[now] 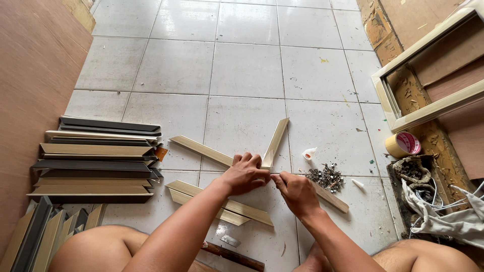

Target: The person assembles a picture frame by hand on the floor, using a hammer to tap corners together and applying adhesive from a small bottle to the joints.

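I sit on a white tiled floor (pixel 242 65). My left hand (pixel 244 175) presses down where two pale mitred frame strips meet: one strip (pixel 201 149) runs off to the left, the other (pixel 276 141) rises to the upper right. My right hand (pixel 297 192) is closed on another wooden strip (pixel 330 197) that points to the lower right, right beside the joint. Two more pale strips (pixel 222 204) lie under my left forearm.
Stacked frame strips (pixel 96 158) lie at the left, more (pixel 45 234) at the lower left. A pile of small metal fasteners (pixel 326 177), a small white bottle (pixel 309 152), a tape roll (pixel 403 144), a cream frame (pixel 428 75) and a cloth with cord (pixel 443 216) sit right.
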